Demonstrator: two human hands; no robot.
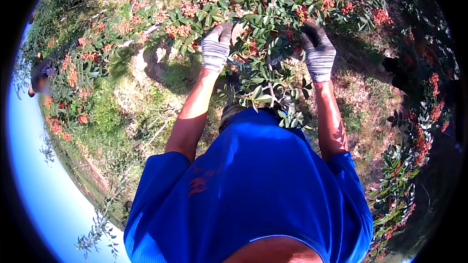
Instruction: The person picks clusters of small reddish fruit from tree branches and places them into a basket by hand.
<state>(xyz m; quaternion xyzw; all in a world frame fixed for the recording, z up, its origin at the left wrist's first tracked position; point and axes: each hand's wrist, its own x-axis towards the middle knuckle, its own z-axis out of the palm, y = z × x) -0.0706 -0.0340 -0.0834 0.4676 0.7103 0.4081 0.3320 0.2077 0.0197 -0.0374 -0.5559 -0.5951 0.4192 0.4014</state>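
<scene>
A leafy shrub with clusters of small red berries [178, 31], which look like Sichuan pepper, spreads in front of me. My left hand [216, 47], in a grey striped knit glove with dark fingers, reaches into the leaves right of one cluster. Its fingers are bent together, and whatever lies between them is hidden. On the other side of the leafy middle branch [265, 63] is my right hand [319, 52], gloved alike. Its dark fingers curl in toward the foliage below another red cluster [327, 3]; shade hides what they grip.
A low branch tip [290, 116] hangs against the front of my blue shirt. More berry-laden branches [422, 143] run down the right side, and others [72, 74] stand at left. Dry grassy ground [146, 92] lies beneath. Another person [41, 75] is at the far left.
</scene>
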